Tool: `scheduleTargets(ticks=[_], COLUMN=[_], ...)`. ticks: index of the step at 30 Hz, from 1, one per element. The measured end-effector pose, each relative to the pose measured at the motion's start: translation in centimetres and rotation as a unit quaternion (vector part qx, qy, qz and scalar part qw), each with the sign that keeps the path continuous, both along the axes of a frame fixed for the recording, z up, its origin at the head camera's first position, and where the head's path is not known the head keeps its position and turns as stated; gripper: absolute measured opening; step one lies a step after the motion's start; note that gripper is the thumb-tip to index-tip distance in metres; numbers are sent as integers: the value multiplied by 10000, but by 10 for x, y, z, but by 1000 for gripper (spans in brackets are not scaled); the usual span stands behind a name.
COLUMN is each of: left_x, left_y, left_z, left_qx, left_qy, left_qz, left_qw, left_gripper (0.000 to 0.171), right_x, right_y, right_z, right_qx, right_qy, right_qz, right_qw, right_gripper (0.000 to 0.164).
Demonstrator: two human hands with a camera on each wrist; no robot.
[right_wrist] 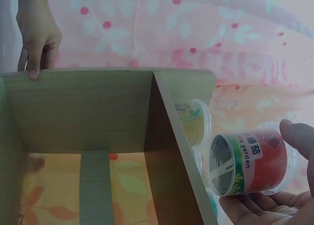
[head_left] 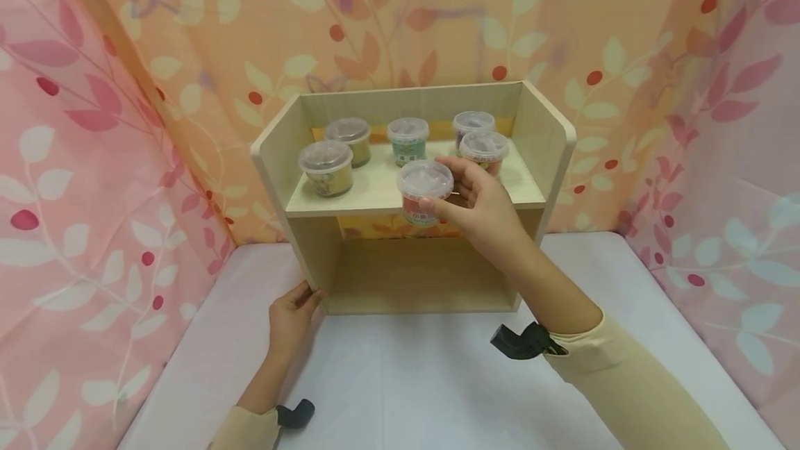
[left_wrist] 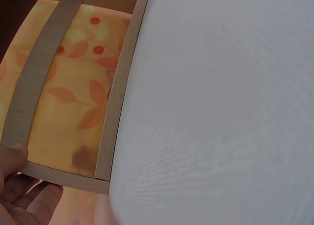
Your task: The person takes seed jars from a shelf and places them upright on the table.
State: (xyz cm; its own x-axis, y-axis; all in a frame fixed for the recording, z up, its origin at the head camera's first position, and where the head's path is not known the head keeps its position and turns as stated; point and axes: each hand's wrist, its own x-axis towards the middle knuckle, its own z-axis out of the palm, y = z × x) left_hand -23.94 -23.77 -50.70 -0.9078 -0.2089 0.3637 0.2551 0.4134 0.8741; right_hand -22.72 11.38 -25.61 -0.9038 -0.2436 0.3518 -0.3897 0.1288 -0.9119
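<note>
My right hand (head_left: 490,217) holds a small clear-lidded plastic tub (head_left: 426,180) between thumb and fingers, just in front of the upper board's front edge. In the right wrist view the tub's red label (right_wrist: 267,161) reads "little garden" and shows a tomato picture. Low on the left, my left hand (head_left: 290,317) pinches the front edge of the wooden shelf's side panel (left_wrist: 68,178), thumb on one face and fingers on the other. On the upper board stand two yellow tubs (head_left: 331,179) at left, a teal tub (head_left: 408,143) mid-board, and purple (head_left: 473,123) and red (head_left: 485,148) tubs at right.
The two-level wooden shelf (head_left: 556,134) stands on a white-covered table (head_left: 400,380). Its side panels rise above the upper board, and a low back rail (head_left: 412,99) joins them. Floral curtains hang behind (head_left: 387,19) and on both sides.
</note>
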Motion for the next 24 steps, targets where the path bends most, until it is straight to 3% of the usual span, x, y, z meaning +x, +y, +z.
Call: scheduleTargets(ticks=[6, 13, 19, 24], left_x=[1, 1, 0, 1], left_y=[-1, -1, 1, -1], left_z=[0, 1, 1, 3], left_qx=[81, 51, 17, -107], left_qy=[-63, 4, -140, -198], left_qz=[20, -14, 35, 145], left_qw=[9999, 10000, 9999, 9996], left_gripper=[31, 31, 32, 31], right_x=[16, 29, 37, 40], right_y=[5, 8, 14, 20], right_z=[-15, -42, -79, -113], right_qx=[-88, -418, -489, -589], right_qy=[37, 67, -30, -407], right_qz=[104, 360, 414, 397], right_qw=[9999, 9985, 9979, 9966], right_gripper=[70, 72, 71, 71])
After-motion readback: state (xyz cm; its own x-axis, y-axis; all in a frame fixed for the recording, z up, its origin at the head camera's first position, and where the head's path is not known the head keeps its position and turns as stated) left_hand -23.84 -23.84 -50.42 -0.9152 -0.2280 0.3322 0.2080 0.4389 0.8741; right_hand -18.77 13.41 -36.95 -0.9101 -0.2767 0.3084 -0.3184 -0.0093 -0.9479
